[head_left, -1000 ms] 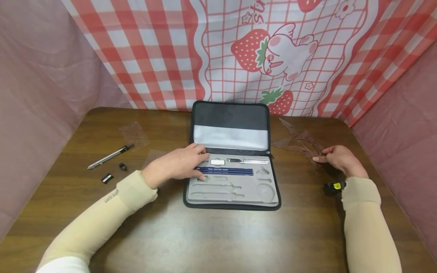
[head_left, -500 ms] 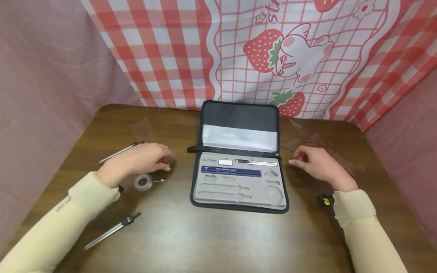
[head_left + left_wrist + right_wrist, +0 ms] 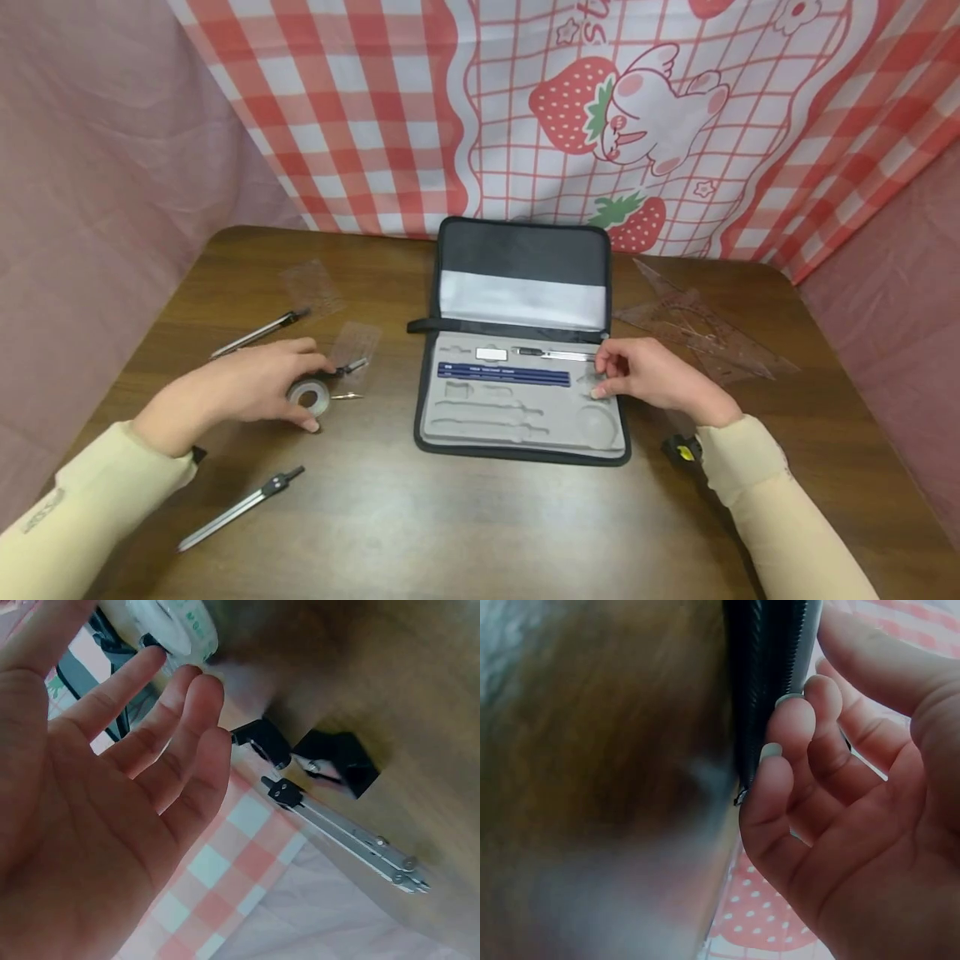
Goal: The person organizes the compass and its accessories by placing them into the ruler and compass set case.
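My left hand (image 3: 247, 379) reaches over a roll of tape (image 3: 309, 398), thumb and index finger on either side of it. In the left wrist view its fingers are spread and nearly straight, fingertips by the tape; contact is unclear. My right hand (image 3: 663, 379) is at the right edge of an open black zip case (image 3: 517, 454), fingers loosely bent. In the right wrist view the fingertips meet the zipper edge (image 3: 799, 652). The case's grey tray holds blue pencils (image 3: 502, 375), a white eraser (image 3: 491, 354) and a silver craft knife (image 3: 555, 355), among unfilled recesses.
A compass (image 3: 240, 508) lies front left, a second compass-like tool (image 3: 258, 333) farther back. Clear rulers (image 3: 356, 350) lie left of the case, clear set squares (image 3: 705, 325) right of it. A black sharpener (image 3: 337, 761) shows in the left wrist view. Curtains enclose the table.
The left hand first left the case's left side, moving left, then came down over the tape roll. The right hand let go of the set squares and moved left to the case's edge.
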Tool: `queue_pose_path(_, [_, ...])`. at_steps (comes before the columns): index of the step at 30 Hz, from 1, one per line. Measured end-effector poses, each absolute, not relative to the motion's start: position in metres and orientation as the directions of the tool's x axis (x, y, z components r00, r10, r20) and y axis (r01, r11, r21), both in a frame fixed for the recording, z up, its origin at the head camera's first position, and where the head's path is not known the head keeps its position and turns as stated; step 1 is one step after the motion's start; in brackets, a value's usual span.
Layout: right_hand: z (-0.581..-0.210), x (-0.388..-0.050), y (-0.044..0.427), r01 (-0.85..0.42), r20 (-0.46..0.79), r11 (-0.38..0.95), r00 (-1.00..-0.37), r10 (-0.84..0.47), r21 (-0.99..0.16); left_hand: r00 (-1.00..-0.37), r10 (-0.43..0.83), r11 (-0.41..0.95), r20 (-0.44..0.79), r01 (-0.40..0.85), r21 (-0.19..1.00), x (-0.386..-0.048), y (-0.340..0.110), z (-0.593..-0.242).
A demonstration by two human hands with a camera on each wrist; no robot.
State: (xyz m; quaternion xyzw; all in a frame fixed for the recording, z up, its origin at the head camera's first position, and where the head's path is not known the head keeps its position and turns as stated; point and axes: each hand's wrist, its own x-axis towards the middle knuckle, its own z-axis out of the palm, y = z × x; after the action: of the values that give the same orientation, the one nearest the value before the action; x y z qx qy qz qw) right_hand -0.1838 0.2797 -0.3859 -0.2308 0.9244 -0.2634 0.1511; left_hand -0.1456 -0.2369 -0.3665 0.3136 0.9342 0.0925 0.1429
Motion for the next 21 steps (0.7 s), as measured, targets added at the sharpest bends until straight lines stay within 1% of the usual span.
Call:
queue_pose_path(7, [-0.386, -0.183, 0.280, -0.300, -0.187, 0.763, -0.858, -0.478, -0.573, -0.745, 0.652, 0.751, -0.140, 0.610, 0.253, -0.140, -0.238, -0.371])
queue_pose_path(14, [-0.385, -0.182, 0.277, -0.268, -0.192, 0.771, -0.873, -0.447, -0.578, -0.739, 0.662, 0.740, -0.126, 0.616, 0.269, -0.143, -0.229, -0.365])
queue_pose_path(18, [-0.385, -0.181, 0.276, -0.272, -0.192, 0.765, -0.869, -0.456, -0.583, -0.726, 0.681, 0.720, -0.097, 0.640, 0.269, -0.144, -0.212, -0.361])
queue_pose_path(21, [-0.385, -0.180, 0.276, -0.279, -0.188, 0.771, -0.871, -0.455, -0.573, -0.683, 0.730, 0.667, -0.037, 0.699, 0.257, -0.149, -0.188, -0.355])
